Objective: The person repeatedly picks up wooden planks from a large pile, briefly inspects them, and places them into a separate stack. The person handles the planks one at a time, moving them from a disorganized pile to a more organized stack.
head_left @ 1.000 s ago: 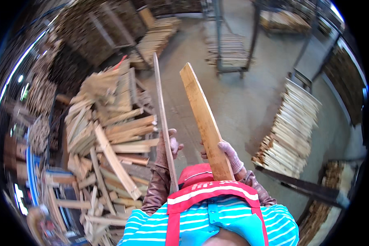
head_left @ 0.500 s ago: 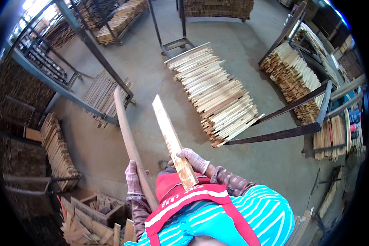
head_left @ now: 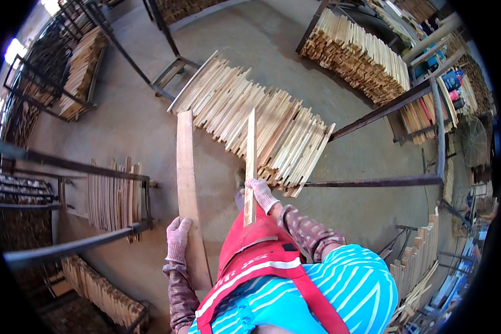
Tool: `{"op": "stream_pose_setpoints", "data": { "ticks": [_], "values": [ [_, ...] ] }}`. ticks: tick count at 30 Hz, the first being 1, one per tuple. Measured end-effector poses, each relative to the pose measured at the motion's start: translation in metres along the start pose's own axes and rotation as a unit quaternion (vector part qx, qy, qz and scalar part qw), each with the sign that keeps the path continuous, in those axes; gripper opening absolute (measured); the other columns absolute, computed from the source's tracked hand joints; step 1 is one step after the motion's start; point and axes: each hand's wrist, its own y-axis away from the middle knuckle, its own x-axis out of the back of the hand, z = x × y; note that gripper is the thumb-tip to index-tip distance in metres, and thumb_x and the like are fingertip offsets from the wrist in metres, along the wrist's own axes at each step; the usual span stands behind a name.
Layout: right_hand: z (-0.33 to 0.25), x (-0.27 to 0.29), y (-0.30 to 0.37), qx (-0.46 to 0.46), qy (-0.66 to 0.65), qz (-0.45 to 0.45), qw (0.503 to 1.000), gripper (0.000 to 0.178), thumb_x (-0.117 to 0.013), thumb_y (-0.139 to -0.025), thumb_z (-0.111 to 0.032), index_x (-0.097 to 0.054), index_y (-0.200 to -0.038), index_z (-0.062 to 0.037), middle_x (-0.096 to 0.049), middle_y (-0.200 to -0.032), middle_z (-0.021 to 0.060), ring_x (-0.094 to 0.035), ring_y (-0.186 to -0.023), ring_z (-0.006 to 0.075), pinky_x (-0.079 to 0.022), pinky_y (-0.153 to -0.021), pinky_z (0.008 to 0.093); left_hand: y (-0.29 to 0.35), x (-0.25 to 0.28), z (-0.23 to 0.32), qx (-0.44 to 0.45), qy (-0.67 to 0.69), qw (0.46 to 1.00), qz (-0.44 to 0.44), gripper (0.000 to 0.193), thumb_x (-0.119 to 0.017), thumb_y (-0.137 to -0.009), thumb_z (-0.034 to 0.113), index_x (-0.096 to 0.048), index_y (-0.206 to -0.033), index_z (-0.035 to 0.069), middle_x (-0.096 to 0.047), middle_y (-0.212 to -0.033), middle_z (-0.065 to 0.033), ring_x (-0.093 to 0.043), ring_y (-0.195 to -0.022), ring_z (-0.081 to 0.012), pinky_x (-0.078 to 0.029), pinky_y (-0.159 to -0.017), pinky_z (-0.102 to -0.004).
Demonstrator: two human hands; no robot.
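Note:
My left hand (head_left: 178, 239), in a pale knitted glove, is closed on the edge of a long, wide plank (head_left: 187, 172) that points away from me. In my right hand (head_left: 261, 194), also gloved, is a shorter, narrow wooden strip (head_left: 251, 146), gripped near its near end. The strip's far end overlaps, in view, a wide stack of light wooden strips (head_left: 273, 125) in front of me; whether it touches the stack I cannot tell. The fingers under both boards are partly hidden.
A metal rack frame (head_left: 384, 182) reaches out on the right of the stack. Further right stands a tall pile of strips (head_left: 356, 58). On the left, another rack (head_left: 78, 222) holds a smaller stack (head_left: 114, 195). More boards (head_left: 104, 292) lie at the lower left.
My view has turned and come closer to the middle stack. The plank now shows its broad face, while the strip in my right hand has turned more upright and edge-on.

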Motion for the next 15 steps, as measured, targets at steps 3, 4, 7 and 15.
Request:
{"op": "stream_pose_setpoints", "data": {
  "ticks": [3, 4, 7, 15],
  "values": [
    [-0.015, 0.001, -0.080, 0.021, 0.087, 0.092, 0.992, 0.026, -0.067, -0.082, -0.025, -0.065, -0.087, 0.0005, -0.062, -0.063, 0.0109, -0.062, -0.056, 0.0230, -0.050, -0.053, 0.0385, -0.056, -0.013, 0.026, 0.033, -0.041, 0.998, -0.044, 0.026, -0.066, -0.096, 0.019, -0.071, -0.109, -0.002, -0.070, -0.094, 0.0010, -0.061, -0.081, -0.0078, -0.051, -0.074, -0.0249],
    [-0.028, 0.000, -0.112, 0.044, 0.117, 0.111, 0.986, 0.029, -0.067, -0.081, -0.027, -0.066, -0.088, 0.0014, -0.063, -0.064, 0.0120, -0.062, -0.057, 0.0244, -0.050, -0.055, 0.0391, -0.077, -0.020, 0.034, 0.038, -0.051, 0.996, -0.058, 0.026, -0.066, -0.096, 0.019, -0.071, -0.109, -0.003, -0.070, -0.095, 0.0010, -0.061, -0.082, -0.0078, -0.050, -0.074, -0.0248],
    [-0.048, -0.005, -0.163, 0.060, 0.164, 0.169, 0.970, 0.039, -0.069, -0.079, -0.030, -0.067, -0.095, 0.0046, -0.066, -0.070, 0.0160, -0.065, -0.064, 0.0300, -0.050, -0.060, 0.0417, -0.120, -0.029, 0.042, 0.083, -0.050, 0.994, -0.050, 0.027, -0.066, -0.096, 0.019, -0.070, -0.112, -0.003, -0.071, -0.096, -0.0001, -0.061, -0.083, -0.0080, -0.050, -0.076, -0.0251],
    [-0.101, 0.013, -0.239, 0.058, 0.186, 0.214, 0.957, 0.050, -0.061, -0.086, -0.035, -0.057, -0.122, -0.0010, -0.070, -0.085, 0.0201, -0.069, -0.076, 0.0359, -0.053, -0.067, 0.0439, -0.233, -0.064, 0.109, 0.138, -0.062, 0.987, -0.050, 0.032, -0.068, -0.096, 0.020, -0.069, -0.118, -0.004, -0.073, -0.101, -0.0024, -0.065, -0.085, -0.0102, -0.053, -0.078, -0.0258]
  ]
}}
